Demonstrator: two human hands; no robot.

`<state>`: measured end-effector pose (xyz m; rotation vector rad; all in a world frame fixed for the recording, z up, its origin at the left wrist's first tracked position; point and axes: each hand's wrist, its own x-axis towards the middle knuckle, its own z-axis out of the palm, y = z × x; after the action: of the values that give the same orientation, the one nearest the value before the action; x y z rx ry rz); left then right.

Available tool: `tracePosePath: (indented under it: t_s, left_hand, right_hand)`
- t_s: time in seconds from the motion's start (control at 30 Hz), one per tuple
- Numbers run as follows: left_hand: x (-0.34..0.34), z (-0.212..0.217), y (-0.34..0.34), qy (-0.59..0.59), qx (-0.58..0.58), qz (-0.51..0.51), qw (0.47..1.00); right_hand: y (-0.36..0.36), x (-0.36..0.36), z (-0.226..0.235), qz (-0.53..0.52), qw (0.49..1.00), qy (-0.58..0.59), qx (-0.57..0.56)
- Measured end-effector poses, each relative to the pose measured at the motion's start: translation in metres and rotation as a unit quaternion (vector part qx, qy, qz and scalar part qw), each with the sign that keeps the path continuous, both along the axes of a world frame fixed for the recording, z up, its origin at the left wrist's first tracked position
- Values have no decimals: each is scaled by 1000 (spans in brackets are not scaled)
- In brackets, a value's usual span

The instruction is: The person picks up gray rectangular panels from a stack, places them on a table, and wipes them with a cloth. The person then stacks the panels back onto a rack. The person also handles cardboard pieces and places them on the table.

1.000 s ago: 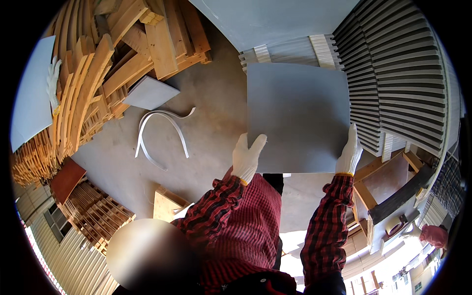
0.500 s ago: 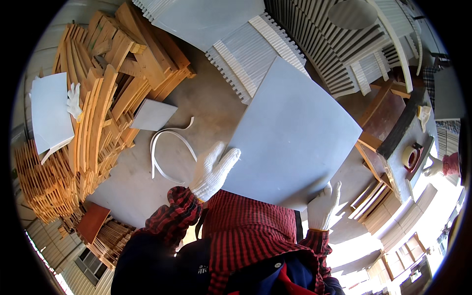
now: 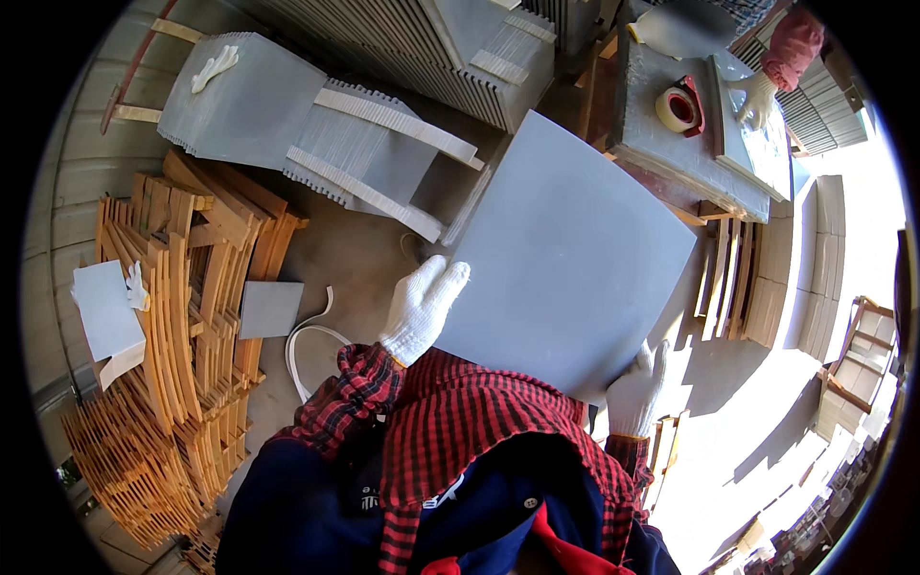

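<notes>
I hold a large flat grey tile point(image 3: 565, 254) in front of my chest, tilted in the air. My left hand point(image 3: 422, 309), in a white knit glove, presses on the tile's left edge. On the tile's lower right corner my right hand point(image 3: 640, 388), also white-gloved, grips from below. My sleeves are red and black check.
Strapped stacks of grey tiles point(image 3: 307, 125) stand ahead. Piles of wooden frames point(image 3: 187, 316) lie at left, with a small grey tile point(image 3: 270, 309) and white strapping point(image 3: 305, 343) on the concrete floor. Another person's gloved hand point(image 3: 762, 96) works at a table point(image 3: 661, 139) holding a tape roll point(image 3: 677, 108).
My view has swung right, towards the table. The tile stays held in both hands and has tilted, with my left hand now higher on its left edge.
</notes>
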<state>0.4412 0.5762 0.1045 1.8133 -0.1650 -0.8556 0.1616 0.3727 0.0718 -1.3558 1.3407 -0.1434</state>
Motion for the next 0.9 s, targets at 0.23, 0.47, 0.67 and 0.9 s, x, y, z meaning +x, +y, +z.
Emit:
tracePosePath:
  t_s: [0.23, 0.47, 0.67, 0.9]
  left_hand:
    - [-7, 12, -64, -77, 10, -127, 989]
    - [5, 13, -108, -65, 15, -156, 985]
    - [51, -7, -160, -74, -2, -183, 980]
    - [95, -19, -224, -14, -44, -168, 985]
  right_hand:
    - [-8, -43, -14, -283, 892, -299, 187]
    - [-40, -3, 12, -425, 835, -265, 229]
    - [-86, 9, -17, -344, 886, -276, 145]
    - [-145, 55, 6, -361, 899, -242, 57]
